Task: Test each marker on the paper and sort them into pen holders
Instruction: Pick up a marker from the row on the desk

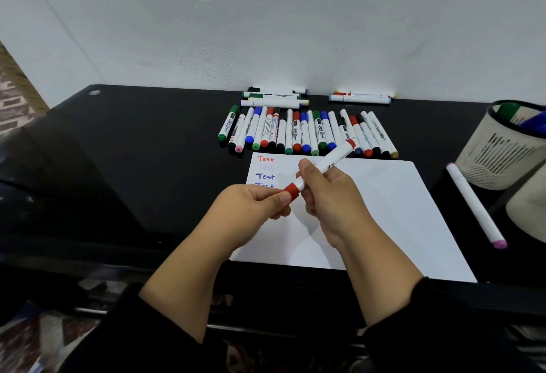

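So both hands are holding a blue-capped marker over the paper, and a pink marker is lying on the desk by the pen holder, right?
Not quite: in the head view the marker has a red cap, not blue. The left hand pinches the cap, the right hand grips the barrel over the paper. The pink marker does lie by the pen holder.

Single head-worn, wide-angle view, looking forward and down over a black desk (124, 148) toward a white wall (266, 24) at its far edge. Both forearms enter from the bottom edge, and the sheet of paper (384, 213) sits close, at centre frame. Straight edges bow near the borders; no second view is supplied, so no overlap applies.
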`<action>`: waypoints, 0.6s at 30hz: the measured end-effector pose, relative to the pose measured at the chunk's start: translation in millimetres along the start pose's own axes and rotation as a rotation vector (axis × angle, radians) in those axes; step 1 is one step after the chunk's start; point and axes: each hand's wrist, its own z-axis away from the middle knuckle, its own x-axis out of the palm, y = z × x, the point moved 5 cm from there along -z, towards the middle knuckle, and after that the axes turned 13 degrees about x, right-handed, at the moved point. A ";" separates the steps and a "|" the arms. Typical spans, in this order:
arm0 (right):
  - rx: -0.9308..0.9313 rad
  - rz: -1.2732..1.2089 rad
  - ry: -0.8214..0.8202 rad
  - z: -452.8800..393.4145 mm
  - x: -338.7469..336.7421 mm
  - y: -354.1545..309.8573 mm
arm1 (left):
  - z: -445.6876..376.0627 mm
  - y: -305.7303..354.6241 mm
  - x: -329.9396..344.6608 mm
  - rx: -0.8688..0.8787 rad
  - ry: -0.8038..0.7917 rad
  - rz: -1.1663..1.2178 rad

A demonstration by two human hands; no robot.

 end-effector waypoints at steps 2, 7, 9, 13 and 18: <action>0.012 0.005 -0.011 0.2 3.9 0.9 | 1.2 -1.4 -2.6 -0.013 0.001 -0.007; -0.016 -0.009 -0.061 0.3 11.3 0.6 | 3.3 -3.5 -8.1 -0.038 0.006 -0.003; -0.016 -0.016 -0.081 0.3 15.3 0.5 | 3.2 -5.1 -10.7 -0.055 0.002 -0.009; 0.007 -0.048 -0.104 -2.4 20.9 2.5 | 4.3 -8.4 -14.4 -0.099 -0.017 0.031; 0.008 -0.056 -0.127 -4.7 26.0 3.5 | 7.7 -12.1 -18.2 -0.151 -0.030 0.117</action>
